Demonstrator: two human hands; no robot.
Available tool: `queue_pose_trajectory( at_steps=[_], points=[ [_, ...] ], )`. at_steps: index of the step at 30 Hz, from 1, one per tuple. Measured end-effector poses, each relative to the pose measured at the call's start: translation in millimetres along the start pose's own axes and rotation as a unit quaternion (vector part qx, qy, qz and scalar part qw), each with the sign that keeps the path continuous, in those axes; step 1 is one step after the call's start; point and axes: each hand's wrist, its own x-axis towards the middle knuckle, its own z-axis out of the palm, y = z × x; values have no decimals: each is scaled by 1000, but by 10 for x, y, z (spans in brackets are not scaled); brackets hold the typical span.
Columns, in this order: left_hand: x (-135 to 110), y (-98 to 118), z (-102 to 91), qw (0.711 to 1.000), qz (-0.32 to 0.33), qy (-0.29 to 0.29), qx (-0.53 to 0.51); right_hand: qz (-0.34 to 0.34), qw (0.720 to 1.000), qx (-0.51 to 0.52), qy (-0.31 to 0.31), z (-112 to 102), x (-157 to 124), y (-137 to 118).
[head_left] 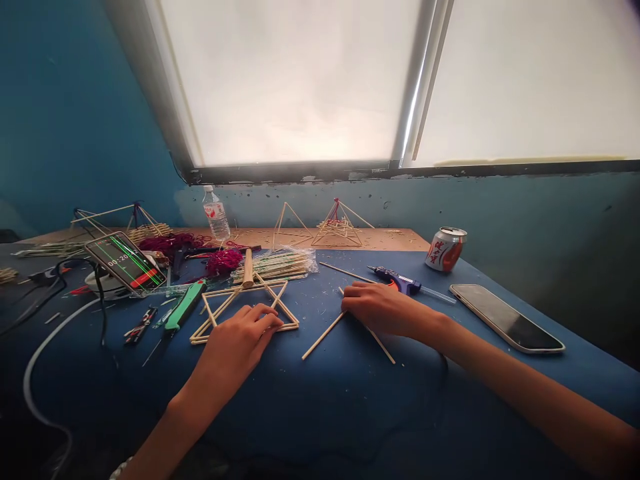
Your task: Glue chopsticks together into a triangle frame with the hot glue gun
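Left hand (243,337): lower centre-left of the frame, fingers together and bent down onto the near right part of the stick frame — whether they pinch it, I cannot tell.
Stick frame (287,327): left of centre, lying on the blue tabletop (320,407), partly hidden by that hand.
Wooden rod (248,270): short and thick, at the stick frame's far side.
Right hand (373,305): right of centre, fingers curled over two thin sticks (323,337); the fingertips' grip is hidden, so I cannot tell if they clamp.
Thin sticks: they slant out from beneath the right hand, one toward lower left, one toward lower right.
Glue gun (411,286): just beyond the right hand, partly covered by it.
Right side: a drink can (447,250) and a flat phone (507,319).
Left side: a green-handled tool (185,307), and a tilted phone (125,263) showing a timer.
Upper middle: bagged sticks (285,263) beside red yarn (224,262) — farther back, a water bottle (216,213).
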Motion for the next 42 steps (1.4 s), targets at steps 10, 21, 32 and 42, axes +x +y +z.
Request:
queue_pose_trajectory(
  at_steps=[10,21,32,42],
  points=[
    [-236,442,27,976,89,198,-16,138,989,43,32,-108,-266,-157],
    [617,970,97,989,98,-34,-107,268,963,25,34,-24,-481,-362],
    [551,858,202,995,15,-78,-68,270,962,32,-3,-39,-532,-294],
    [445,795,383,992,40,-23,-120,304,950,67,-2,17,-531,-335]
  ],
)
